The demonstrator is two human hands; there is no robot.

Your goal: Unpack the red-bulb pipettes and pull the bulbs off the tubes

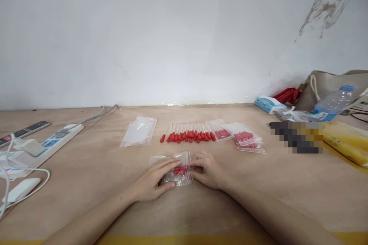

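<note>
A clear zip-lock bag point(184, 179) lies flat in front of me with a few red-bulbed droppers point(179, 170) inside. My left hand point(158, 176) rests over its left part, fingers stretched out and thumb at the near edge. At the bag's red-lined zip edge, the curled fingers and thumb of my right hand point(208, 170) touch the plastic. Just beyond, a row of loose droppers point(188, 134) with red bulbs and thin clear stems points away from me. Filled bags point(244, 138) of droppers overlap to the right, and flat bags point(139, 132) without droppers lie left.
A white power strip point(61, 138) with plugs and cables, plus a dark remote-like bar point(25, 132), occupies the left. To the right are a blue tissue pack point(269, 104), a plastic bottle point(335, 103), a yellow package point(345, 141) and a pixelated dark item point(296, 138). A wall stands behind.
</note>
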